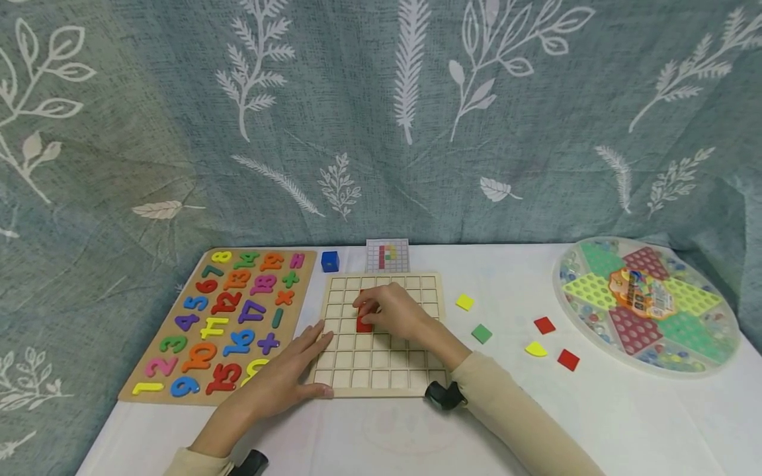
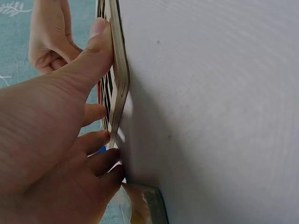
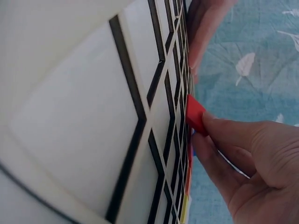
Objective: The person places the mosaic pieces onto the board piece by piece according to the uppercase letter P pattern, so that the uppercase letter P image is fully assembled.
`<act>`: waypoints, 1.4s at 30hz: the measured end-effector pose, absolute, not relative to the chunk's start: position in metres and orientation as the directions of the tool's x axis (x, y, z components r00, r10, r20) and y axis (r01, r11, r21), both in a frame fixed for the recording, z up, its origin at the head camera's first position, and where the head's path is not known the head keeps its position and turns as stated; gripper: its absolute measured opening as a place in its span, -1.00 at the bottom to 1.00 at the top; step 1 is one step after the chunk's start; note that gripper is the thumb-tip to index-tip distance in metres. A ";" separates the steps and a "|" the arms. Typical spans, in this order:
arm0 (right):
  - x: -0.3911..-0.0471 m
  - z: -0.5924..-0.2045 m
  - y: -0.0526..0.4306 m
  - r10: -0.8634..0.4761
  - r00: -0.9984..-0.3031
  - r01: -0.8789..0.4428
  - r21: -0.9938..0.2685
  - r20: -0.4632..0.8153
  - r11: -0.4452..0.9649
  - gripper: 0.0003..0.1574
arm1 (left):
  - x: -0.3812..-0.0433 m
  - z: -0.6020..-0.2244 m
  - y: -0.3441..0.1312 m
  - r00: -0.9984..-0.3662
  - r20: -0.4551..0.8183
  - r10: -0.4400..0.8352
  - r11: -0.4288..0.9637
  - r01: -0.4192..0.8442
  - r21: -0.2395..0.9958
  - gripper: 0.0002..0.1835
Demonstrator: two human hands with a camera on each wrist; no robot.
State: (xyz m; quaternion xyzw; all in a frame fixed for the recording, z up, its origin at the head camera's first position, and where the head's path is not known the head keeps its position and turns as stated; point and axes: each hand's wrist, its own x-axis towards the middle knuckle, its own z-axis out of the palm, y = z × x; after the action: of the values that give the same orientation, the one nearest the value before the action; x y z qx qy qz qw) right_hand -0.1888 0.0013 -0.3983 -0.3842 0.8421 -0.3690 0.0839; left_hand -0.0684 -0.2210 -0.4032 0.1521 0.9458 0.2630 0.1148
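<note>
A wooden grid board (image 1: 351, 379) lies in the middle of the white table. Over its left-centre squares, my right hand (image 1: 395, 311) pinches a red square tile (image 3: 196, 115) between thumb and finger, tilted close to the grid in the right wrist view. Red (image 1: 364, 326) shows below the fingertips in the head view, and the hand covers part of the grid there. Past the pinched tile, red and yellow pieces (image 3: 184, 207) line the board. My left hand (image 1: 288, 370) rests at the board's left edge with fingers extended and spread, thumb on the front-left corner.
A number puzzle board (image 1: 193, 324) lies at left. Behind the grid are a blue cube (image 1: 330, 262) and a pattern card (image 1: 387, 256). Loose yellow (image 1: 465, 302), green (image 1: 481, 333) and red tiles (image 1: 544, 325) lie at right, before a round marble game board (image 1: 649, 307).
</note>
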 end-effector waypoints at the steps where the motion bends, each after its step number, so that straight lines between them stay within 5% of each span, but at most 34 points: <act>1: -0.188 -0.399 0.001 -0.706 -0.694 -0.583 -0.685 0.140 0.437 -0.71 | -0.068 -0.403 -0.221 -0.927 -0.136 0.350 0.815 0.229 0.533 -0.03; 42: -0.167 -0.387 0.030 -0.699 -0.709 -0.601 -0.594 0.089 0.534 -0.74 | -0.068 -0.409 -0.225 -0.925 -0.128 0.357 0.811 0.239 0.533 -0.01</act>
State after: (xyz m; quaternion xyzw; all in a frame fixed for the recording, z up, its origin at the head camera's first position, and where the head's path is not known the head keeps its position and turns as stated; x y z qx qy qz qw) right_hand -0.1666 0.0301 -0.3869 -0.3727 0.8722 -0.3066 0.0800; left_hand -0.0678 -0.2254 -0.4087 0.1575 0.9451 0.2635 0.1118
